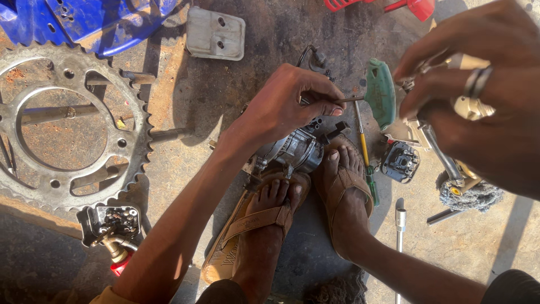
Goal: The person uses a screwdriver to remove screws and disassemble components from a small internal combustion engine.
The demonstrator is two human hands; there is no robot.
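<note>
While the left hand pinches a thin metal rod between closed fingers, it rests over a grey engine part held between two sandaled feet on the ground. Up close, the right hand curls around a small metal piece, beside a green-handled tool.

Oil-stained ground, sprocket, screwdriver, socket extension

Blurred right hand hiding its metal part, sprocket cut at left edge, blue panel cropped at top.
</note>
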